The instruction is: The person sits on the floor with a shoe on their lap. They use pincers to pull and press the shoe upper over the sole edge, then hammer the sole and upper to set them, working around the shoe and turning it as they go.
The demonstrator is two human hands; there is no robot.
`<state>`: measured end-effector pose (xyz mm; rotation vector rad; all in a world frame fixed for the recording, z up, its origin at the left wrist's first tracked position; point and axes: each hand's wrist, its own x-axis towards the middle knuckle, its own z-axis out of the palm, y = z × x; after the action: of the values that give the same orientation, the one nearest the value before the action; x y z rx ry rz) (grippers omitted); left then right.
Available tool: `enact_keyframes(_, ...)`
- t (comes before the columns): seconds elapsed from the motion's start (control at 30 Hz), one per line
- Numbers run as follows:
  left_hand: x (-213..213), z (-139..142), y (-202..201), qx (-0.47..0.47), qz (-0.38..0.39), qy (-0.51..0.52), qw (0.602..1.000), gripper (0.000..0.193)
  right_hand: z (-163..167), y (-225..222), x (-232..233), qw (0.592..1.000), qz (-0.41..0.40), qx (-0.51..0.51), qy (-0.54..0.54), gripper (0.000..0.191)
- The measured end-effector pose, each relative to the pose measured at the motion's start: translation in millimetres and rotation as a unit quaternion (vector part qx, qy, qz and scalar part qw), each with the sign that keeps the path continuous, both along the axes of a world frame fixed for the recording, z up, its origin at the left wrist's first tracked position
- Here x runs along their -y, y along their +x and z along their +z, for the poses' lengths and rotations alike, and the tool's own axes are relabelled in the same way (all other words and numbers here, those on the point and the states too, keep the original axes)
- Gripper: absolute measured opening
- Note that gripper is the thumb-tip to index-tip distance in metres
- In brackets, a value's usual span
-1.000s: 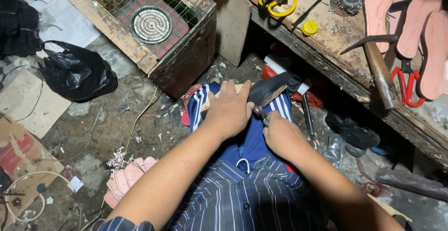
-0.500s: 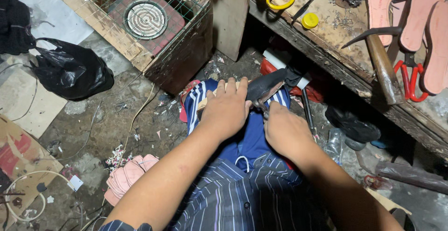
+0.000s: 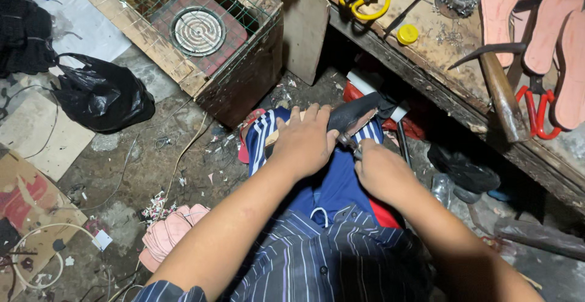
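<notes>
Two hands are at work on one dark shoe upper held over the lap: the left hand is pressed flat on it, its grip spread wide, while the right hand is closed around a small metal tool whose tip meets the leather just left of that grip. Stretching seems under way, unfinished. Beyond the grips, on the counter, one hammer, one red scissors and several pink soles are counted.

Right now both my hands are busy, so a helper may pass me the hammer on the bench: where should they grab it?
Grip the hammer by its thick wooden handle, at the lower end near the bench edge, coming from the front. The dark pointed head lies crosswise at the far end, and red-handled scissors crowd its right side.
</notes>
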<state>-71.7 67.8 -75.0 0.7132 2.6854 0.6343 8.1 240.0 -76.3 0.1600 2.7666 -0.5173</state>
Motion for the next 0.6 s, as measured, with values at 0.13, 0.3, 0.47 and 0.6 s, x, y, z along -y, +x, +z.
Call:
enact_keyframes(0.13, 1, -2, 7, -0.056, -0.009, -0.018, 0.998, 0.062, 10, 1, -8, 0.998, 0.001, -0.064, 0.007, 0.031)
enact_keyframes(0.3, 0, -4, 10, -0.082, -0.011, -0.025, 0.996, 0.062, 18, -5, -1, 0.995, 0.028, -0.08, 0.045, 0.042)
enact_keyframes(0.47, 4, -3, 8, -0.079, -0.019, -0.027, 0.996, 0.063, 10, -2, -7, 0.995, 0.042, -0.044, 0.079, 0.027)
enact_keyframes(0.6, 8, 0, 6, -0.049, -0.037, -0.02, 0.998, 0.062, -8, -3, -23, 0.988, 0.07, -0.131, 0.047, 0.023)
